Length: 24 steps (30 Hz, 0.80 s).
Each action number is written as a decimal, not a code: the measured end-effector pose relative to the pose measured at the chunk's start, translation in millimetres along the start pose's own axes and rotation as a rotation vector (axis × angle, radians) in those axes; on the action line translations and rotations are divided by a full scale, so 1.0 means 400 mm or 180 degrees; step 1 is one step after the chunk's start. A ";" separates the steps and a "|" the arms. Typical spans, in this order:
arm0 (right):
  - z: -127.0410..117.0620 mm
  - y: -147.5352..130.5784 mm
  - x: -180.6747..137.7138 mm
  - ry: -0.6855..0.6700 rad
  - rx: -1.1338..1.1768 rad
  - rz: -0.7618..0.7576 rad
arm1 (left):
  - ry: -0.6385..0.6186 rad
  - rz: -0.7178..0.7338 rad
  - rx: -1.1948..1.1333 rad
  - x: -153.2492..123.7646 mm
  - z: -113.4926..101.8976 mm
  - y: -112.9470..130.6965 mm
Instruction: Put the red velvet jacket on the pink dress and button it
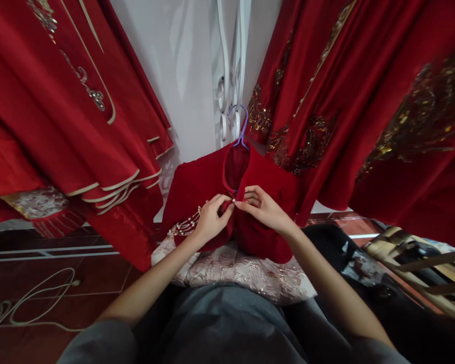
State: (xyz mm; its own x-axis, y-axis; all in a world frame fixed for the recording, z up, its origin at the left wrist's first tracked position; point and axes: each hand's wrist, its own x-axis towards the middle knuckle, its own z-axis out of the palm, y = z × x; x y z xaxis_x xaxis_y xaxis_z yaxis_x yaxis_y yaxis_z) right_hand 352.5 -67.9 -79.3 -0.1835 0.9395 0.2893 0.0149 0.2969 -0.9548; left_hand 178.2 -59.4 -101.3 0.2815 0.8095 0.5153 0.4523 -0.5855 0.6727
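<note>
A small red velvet jacket point(197, 187) hangs on a purple hanger point(243, 126) in front of me, over a pale embroidered skirt point(242, 273). Strings of pearl beads point(185, 226) dangle from its left side. My left hand point(211, 218) pinches the left edge of the jacket's front opening just below the collar. My right hand point(263, 207) pinches the right edge, thumb and forefinger closed on a small pearl button point(234, 201). The two hands meet fingertip to fingertip at the closure.
Long red embroidered gowns point(79, 116) hang at left, and more with gold sequin work point(364, 101) at right. A white wall with a scrolled metal rack point(231, 76) stands behind. A white cable point(41, 298) lies on the dark red tiled floor; wooden furniture point(420, 273) sits lower right.
</note>
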 end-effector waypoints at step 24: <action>0.011 0.007 -0.016 0.0395 -0.0570 -0.0743 | -0.0174 0.0191 0.0101 0.025 -0.031 0.002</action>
State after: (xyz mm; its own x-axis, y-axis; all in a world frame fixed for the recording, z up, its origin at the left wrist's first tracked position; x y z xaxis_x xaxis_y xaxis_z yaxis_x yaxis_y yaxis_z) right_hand 349.3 -73.9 -84.1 -0.0811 0.8529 0.5157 0.1614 0.5218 -0.8377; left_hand 170.9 -52.2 -89.1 0.3542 0.7747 0.5239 0.4597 -0.6320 0.6238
